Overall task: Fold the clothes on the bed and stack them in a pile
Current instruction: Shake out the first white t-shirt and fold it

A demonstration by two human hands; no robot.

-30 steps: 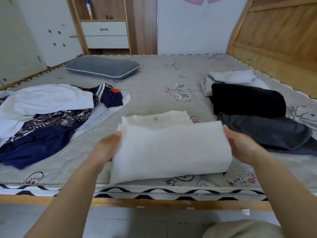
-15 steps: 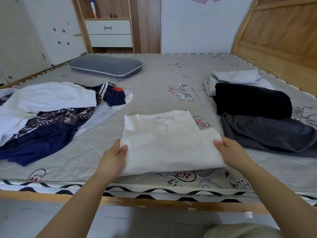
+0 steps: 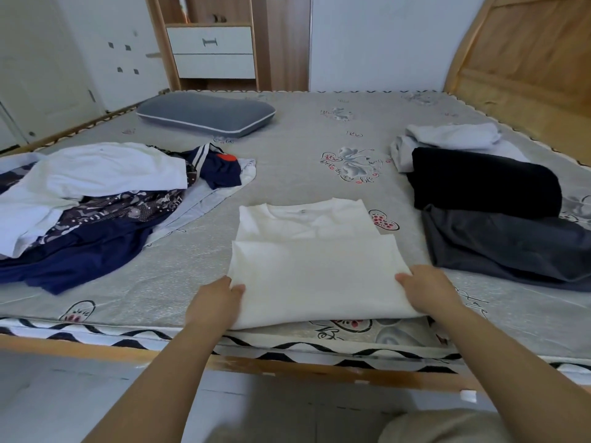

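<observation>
Both hands pinch a folded white shirt [image 3: 313,270] on the bed [image 3: 297,161]. The left hand [image 3: 212,303] holds its left edge. The right hand [image 3: 430,290] holds its right edge.

We see a grey pillow [image 3: 206,114] with pale piping lying flat on the far left part of the mattress. Beyond the pillow stands a wooden cabinet [image 3: 211,43] holding two white drawers, the upper one with a dark handle. Left of the pillow is a white door [image 3: 41,59], and right of the cabinet a pale wall [image 3: 377,43]. Far to the pillow's right rises a wooden headboard [image 3: 527,65]
</observation>
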